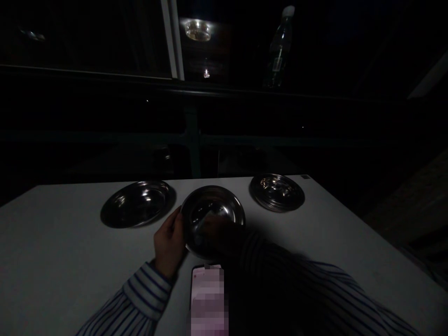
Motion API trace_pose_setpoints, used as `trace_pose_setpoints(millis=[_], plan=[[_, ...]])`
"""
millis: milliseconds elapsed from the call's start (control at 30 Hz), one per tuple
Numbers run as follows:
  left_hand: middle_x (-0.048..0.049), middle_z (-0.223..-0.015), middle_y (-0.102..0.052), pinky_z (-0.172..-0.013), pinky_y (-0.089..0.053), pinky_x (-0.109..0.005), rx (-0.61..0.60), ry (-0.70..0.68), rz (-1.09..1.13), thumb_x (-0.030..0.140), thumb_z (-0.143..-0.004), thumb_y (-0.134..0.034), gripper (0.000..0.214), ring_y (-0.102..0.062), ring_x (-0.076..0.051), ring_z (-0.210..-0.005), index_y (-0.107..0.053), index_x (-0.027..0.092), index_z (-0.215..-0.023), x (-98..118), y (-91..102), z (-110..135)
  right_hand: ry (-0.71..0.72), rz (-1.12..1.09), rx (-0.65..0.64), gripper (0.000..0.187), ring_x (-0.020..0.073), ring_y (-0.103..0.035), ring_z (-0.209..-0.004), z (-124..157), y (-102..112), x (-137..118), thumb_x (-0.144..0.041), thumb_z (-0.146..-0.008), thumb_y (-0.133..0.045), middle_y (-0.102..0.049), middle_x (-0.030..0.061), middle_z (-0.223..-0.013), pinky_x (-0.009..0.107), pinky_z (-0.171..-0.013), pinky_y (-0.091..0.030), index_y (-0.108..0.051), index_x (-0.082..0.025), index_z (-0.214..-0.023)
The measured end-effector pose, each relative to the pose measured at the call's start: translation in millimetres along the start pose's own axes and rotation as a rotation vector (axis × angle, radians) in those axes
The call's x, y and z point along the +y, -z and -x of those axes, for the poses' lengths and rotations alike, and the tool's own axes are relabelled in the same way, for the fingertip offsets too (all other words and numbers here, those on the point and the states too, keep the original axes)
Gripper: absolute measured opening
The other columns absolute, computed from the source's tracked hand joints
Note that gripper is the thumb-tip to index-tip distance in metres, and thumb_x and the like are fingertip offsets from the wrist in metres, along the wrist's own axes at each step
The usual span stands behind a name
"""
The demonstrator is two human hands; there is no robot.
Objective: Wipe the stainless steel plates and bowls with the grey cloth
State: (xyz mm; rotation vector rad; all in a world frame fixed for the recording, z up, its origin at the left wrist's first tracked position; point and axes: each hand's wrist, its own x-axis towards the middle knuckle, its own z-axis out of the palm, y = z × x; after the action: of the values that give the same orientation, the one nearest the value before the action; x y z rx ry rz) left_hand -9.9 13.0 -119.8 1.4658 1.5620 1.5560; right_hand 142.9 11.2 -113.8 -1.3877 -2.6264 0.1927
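Observation:
A steel bowl (213,205) stands tilted toward me at the middle of the white table (52,242). My left hand (170,242) grips its left rim, fingers curled round the edge. My right hand (219,231) reaches into the bowl from the right and lies in deep shadow; its fingers cannot be made out. Both arms wear striped sleeves. A steel plate (138,203) lies to the left of the bowl and another steel plate (276,192) to its right.
A lit phone (207,298) lies on the table just in front of me, between my arms. Beyond the table's far edge are a dark railing (196,140) and a window ledge with a plastic bottle (280,46). The room is very dark.

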Motion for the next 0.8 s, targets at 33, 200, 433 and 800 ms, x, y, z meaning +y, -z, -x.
trace_pose_setpoints(millis=[33, 200, 433, 800], plan=[[-0.0097, -0.098, -0.071, -0.081, -0.050, -0.031, -0.001, -0.005, -0.006, 0.034, -0.077, -0.050, 0.041, -0.065, -0.021, -0.091, -0.065, 0.009, -0.104, -0.3, 0.1, -0.2, 0.005, -0.006, 0.007, 0.025, 0.0159, -0.053, -0.101, -2.8, 0.0, 0.7, -0.016, -0.086, -0.045, -0.060, 0.0047, -0.110, 0.028, -0.087, -0.041, -0.063, -0.019, -0.103], [-0.0100, -0.100, -0.070, -0.082, -0.049, -0.031, -0.033, 0.027, -0.013, 0.034, -0.077, -0.048, 0.041, -0.064, -0.022, -0.093, -0.064, 0.008, -0.105, -0.1, -0.4, -2.9, -0.146, 0.020, 0.033, 0.030, 0.0247, -0.053, -0.104, -17.7, 10.0, 24.9, -0.019, -0.086, -0.042, -0.056, 0.0156, -0.113, 0.039, -0.088, -0.041, -0.057, -0.011, -0.111], [-0.0102, -0.090, -0.072, -0.073, -0.050, -0.029, -0.082, 0.124, -0.032, 0.032, -0.077, -0.045, 0.037, -0.065, -0.022, -0.083, -0.068, 0.008, -0.095, -3.0, -0.7, -7.3, -0.026, 0.006, -0.169, 0.024, 0.0196, -0.059, -0.094, -33.3, 14.2, 8.3, -0.018, -0.085, -0.045, -0.064, 0.0115, -0.103, 0.029, -0.082, -0.044, -0.065, -0.010, -0.095], [-0.0093, -0.088, -0.072, -0.070, -0.048, -0.027, -0.088, 0.173, 0.061, 0.033, -0.075, -0.048, 0.037, -0.065, -0.021, -0.080, -0.068, 0.009, -0.095, -7.6, -0.4, -6.1, -0.075, 0.016, -0.227, 0.024, 0.0204, -0.060, -0.095, -39.8, 25.5, 13.5, -0.012, -0.082, -0.046, -0.063, 0.0137, -0.106, 0.028, -0.079, -0.044, -0.065, -0.010, -0.097]])
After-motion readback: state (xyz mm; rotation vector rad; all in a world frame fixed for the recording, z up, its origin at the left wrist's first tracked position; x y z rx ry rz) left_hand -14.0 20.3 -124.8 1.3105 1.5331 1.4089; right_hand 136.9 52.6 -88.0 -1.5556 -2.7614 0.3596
